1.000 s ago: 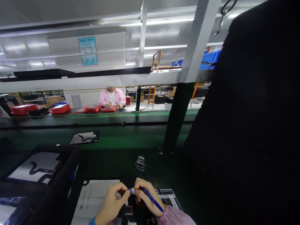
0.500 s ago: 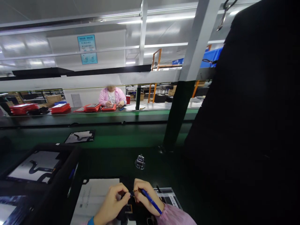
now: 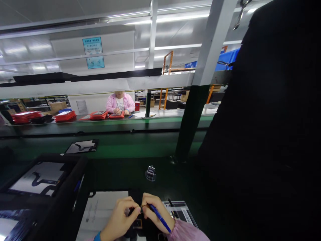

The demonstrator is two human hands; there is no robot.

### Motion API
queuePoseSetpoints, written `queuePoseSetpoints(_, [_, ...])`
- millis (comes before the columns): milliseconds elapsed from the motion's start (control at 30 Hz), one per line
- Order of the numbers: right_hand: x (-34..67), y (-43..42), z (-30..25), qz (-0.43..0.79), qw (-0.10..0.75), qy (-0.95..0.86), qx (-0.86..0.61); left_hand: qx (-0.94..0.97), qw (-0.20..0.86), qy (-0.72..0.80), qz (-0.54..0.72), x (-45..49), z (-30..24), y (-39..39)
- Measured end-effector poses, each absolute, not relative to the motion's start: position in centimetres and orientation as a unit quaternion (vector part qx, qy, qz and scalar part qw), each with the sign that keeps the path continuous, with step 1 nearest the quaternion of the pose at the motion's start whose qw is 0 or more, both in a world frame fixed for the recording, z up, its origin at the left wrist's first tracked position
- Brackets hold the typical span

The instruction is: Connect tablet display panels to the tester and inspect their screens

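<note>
1. Head view, left hand (image 3: 122, 214): it reaches in from the near side of the worktop (image 3: 173, 182), forearm slanting up and to the right, a blue band (image 3: 97, 237) at the wrist. The fingers are curled; thumb and forefinger are pinched, with almost no gap, on a small part (image 3: 141, 209).
2. Head view, right hand (image 3: 156, 212): it comes from the lower right in a pink sleeve (image 3: 187, 231), wrist bent, fingers pointing left. Its fingertips are drawn together at the same small part, nearly meeting the left ones; a blue pen (image 3: 160, 218) is held across the hand, slanting down toward the wrist.
3. Head view, the small part: it sits between both sets of fingertips, above the right side of a pale panel (image 3: 96, 209) on the worktop; its details are too small to tell.
4. Head view, about the hands: a metal counter (image 3: 150, 173) stands beyond them, toward the worktop's far edge. A white-bordered sheet (image 3: 184, 211) lies just right of the right hand. A dark tray (image 3: 75, 164) bearing another panel (image 3: 47, 169) is to the left.
</note>
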State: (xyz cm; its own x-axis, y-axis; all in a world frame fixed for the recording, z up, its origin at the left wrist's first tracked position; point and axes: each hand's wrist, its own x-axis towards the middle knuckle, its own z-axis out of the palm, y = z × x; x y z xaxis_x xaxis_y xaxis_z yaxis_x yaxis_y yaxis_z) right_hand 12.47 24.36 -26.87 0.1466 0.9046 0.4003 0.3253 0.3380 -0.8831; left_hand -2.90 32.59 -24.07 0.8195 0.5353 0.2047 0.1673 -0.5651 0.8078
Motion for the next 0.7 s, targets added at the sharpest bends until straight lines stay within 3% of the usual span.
queuePoseSetpoints(700, [13.1,23.9,-26.0,0.185,0.544,-0.644,-0.506,0.888,0.346,0.197,0.23,-3.0,-23.0,32.1])
